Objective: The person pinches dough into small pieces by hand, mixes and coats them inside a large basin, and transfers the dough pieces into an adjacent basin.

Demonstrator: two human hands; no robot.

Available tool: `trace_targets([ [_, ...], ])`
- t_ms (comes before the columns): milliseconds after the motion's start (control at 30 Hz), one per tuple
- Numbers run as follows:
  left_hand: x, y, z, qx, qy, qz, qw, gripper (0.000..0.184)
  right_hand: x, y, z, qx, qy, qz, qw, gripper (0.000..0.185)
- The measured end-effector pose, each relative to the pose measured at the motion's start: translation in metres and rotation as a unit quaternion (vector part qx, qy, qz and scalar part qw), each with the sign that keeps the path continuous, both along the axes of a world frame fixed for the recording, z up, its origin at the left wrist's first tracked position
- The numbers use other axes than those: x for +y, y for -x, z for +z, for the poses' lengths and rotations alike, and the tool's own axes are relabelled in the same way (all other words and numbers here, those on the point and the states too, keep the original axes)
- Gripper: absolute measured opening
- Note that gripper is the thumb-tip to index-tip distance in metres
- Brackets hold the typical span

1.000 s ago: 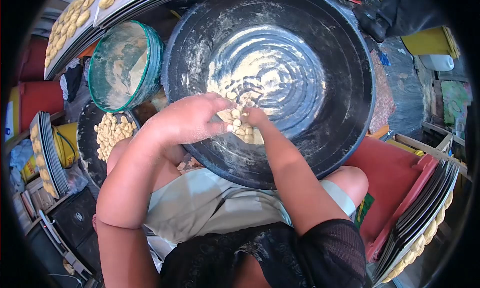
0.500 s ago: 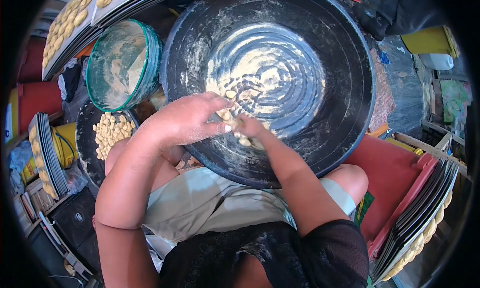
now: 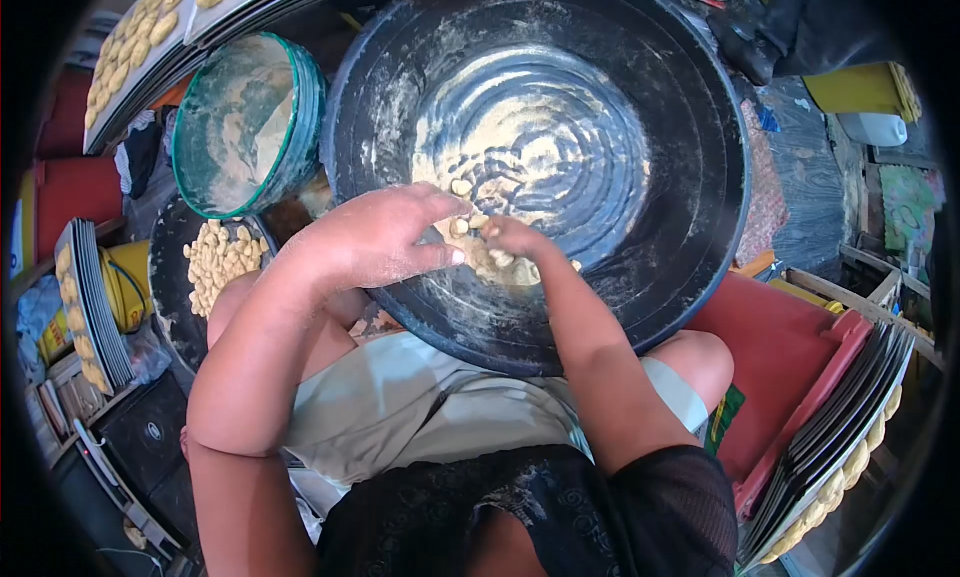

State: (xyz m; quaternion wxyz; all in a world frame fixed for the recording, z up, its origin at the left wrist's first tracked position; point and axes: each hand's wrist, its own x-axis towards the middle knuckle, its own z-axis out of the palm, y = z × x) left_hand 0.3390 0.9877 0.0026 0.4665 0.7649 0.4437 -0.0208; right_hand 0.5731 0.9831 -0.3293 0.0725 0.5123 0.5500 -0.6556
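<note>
My left hand [image 3: 395, 235] is over the near left part of a wide black basin [image 3: 690, 227], dusted with flour. Its thumb and fingers are apart, and small pale dough pieces [image 3: 460, 227] show in the gap between them. My right hand [image 3: 515, 239] is low in the basin just right of it, its fingers curled about dough pieces [image 3: 497, 257]; exactly how many it holds is hidden. One more dough piece [image 3: 461, 187] lies on the floured bottom beyond my left fingertips.
A green-rimmed tub [image 3: 225, 127] with floury walls stands left of the basin. Below it, a black tray [image 3: 175, 307] bears many dough pieces. Stacked trays with shaped dough are at upper left, left and lower right. A red container [image 3: 765, 347] stands on the right.
My right hand has shifted slightly right and away from me, and its fingers have drawn back from my left thumb. More dough pieces now show between the hands. My left hand stays nearly still.
</note>
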Motion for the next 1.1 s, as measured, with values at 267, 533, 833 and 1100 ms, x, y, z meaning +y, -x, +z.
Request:
trace_targets([
  [267, 0.000, 0.001, 0.000, 0.018, -0.011, -0.001, 1.000, 0.056, 0.008, 0.078, 0.027, -0.230, -0.332, 0.103, 0.909, 0.067],
  [533, 0.000, 0.005, 0.000, 0.007, -0.019, -0.004, 1.000, 0.056, 0.010, 0.016, -0.039, 0.035, -0.140, 0.027, 0.989, 0.038],
  [833, 0.001, -0.007, 0.000, 0.007, -0.030, -0.012, 0.999, 0.053, -0.021, 0.027, 0.004, -0.216, -0.206, 0.162, 0.941, 0.072],
  [1100, 0.000, -0.008, -0.002, -0.008, -0.037, -0.021, 0.999, 0.054, 0.009, -0.062, -0.002, -0.060, -0.020, 0.100, 0.993, 0.033],
])
